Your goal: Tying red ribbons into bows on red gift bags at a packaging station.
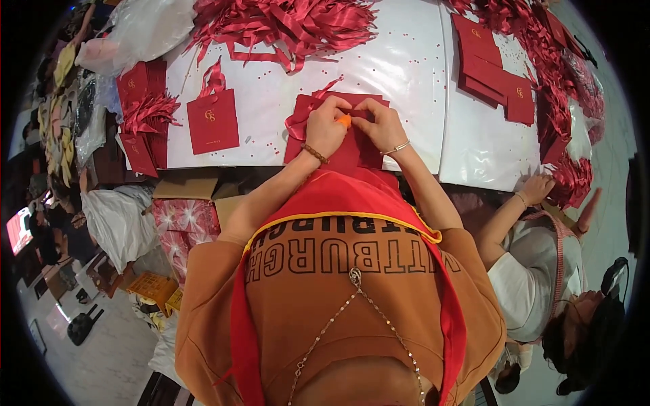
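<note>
At the table's near edge my left hand (pixel 328 128) is closed round a small orange-tipped tool (pixel 345 120); its kind is hidden by the fingers. My right hand (pixel 380 126) meets it from the other side, thumb and fingers pinched together, and what lies in the pinch does not show. Under both hands are red paper bags (pixel 370 154), overlapping one another. A loop of red satin ribbon (pixel 296 126) curls out beside my left hand. Left of it a finished-looking red gift bag (pixel 213 122) with a ribbon handle and gold print lies flat.
The white table (pixel 399 68) is dotted with small red paper discs. A heap of red ribbons (pixel 291 27) covers its far side. Stacked red bags (pixel 145 101) lie at the left, more red bags (pixel 482 61) at the right. A co-worker's hand (pixel 537 189) rests at the right edge.
</note>
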A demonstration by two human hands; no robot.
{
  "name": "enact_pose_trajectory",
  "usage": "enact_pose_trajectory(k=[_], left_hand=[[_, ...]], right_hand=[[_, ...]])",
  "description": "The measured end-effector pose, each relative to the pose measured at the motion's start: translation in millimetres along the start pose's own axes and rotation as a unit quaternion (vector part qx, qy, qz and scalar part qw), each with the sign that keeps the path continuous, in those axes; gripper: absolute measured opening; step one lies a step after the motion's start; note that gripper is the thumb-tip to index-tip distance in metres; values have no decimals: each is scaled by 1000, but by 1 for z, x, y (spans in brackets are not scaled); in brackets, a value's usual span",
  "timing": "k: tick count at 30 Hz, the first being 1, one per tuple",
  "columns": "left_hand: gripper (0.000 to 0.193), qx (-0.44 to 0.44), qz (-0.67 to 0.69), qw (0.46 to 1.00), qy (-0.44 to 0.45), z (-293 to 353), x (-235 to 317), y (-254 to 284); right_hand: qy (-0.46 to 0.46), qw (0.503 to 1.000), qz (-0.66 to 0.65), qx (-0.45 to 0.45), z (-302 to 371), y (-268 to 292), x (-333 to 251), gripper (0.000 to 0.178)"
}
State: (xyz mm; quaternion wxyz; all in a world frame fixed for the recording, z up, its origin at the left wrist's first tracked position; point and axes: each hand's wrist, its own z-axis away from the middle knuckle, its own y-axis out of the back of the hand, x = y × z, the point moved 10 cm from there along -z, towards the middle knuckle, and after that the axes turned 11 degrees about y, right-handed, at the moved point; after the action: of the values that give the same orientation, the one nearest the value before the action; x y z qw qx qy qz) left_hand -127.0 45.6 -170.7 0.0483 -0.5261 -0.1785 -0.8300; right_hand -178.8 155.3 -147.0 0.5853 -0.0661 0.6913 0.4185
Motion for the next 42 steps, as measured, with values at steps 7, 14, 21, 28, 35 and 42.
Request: enact_pose_trajectory(k=[7,14,21,28,35,42], left_hand=[[16,43,-70,993,-88,12,25,3],[15,-31,66,997,33,2,1,2],[13,109,-100,974,-171,32,46,15],[24,109,-214,932,-273,47,67,8],[19,58,-97,990,-85,15,31,28],[10,24,-107,990,-83,14,25,23]], right_hand=[[120,992,11,49,8,7,-18,18],[35,999,-5,-24,1,-7,3,18],[62,997,-20,-43,1,-5,-20,17],[46,995,-72,-52,1,-9,-14,17],[6,993,-93,-67,-4,-17,6,25],[-37,990,-130,-44,-1,-18,17,33]])
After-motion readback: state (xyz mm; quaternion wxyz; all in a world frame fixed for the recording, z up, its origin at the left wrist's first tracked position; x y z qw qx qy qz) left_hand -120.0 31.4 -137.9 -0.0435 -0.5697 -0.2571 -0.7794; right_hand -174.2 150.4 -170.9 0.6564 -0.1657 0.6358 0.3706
